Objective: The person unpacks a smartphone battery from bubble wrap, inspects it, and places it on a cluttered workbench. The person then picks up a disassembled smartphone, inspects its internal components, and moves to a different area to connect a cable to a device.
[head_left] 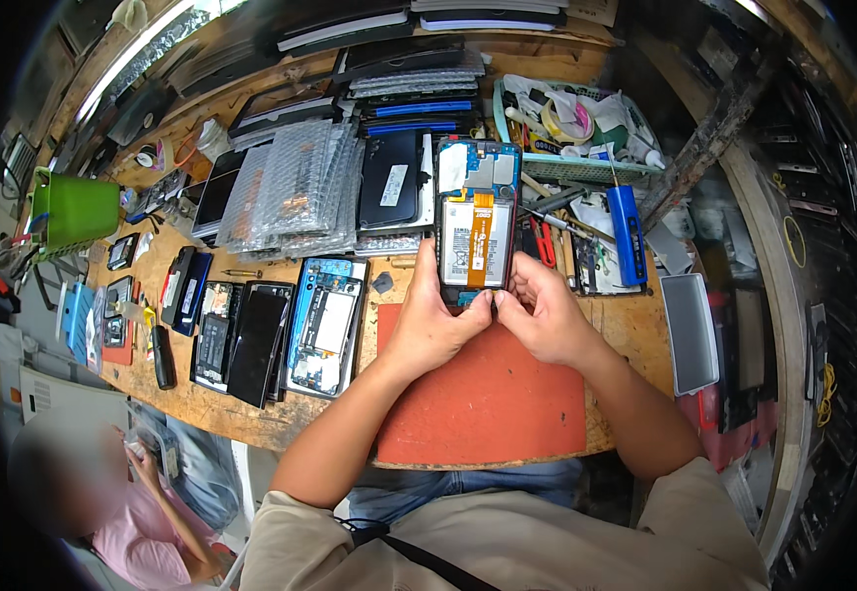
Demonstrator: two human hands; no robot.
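Note:
An opened smartphone (463,241) is held upright above the red mat, its back cover off. Its blue circuit board (500,163) shows at the top, with a white battery below and an orange flex cable (481,236) running down over it. My left hand (438,320) grips the phone's lower left side, thumb at the bottom edge. On the lower right side my right hand (545,313) closes round it, its thumb meeting the left one at the bottom edge. Whether the thumbs pinch some small part there is hidden.
Opened phones (322,325) and a dark screen (259,343) lie left on the wooden bench. Bubble-wrapped stacks (291,187) stand behind. A green basket (576,169), a blue tool (626,234) and a grey tray (690,333) are on the right. A person in pink (143,537) sits lower left.

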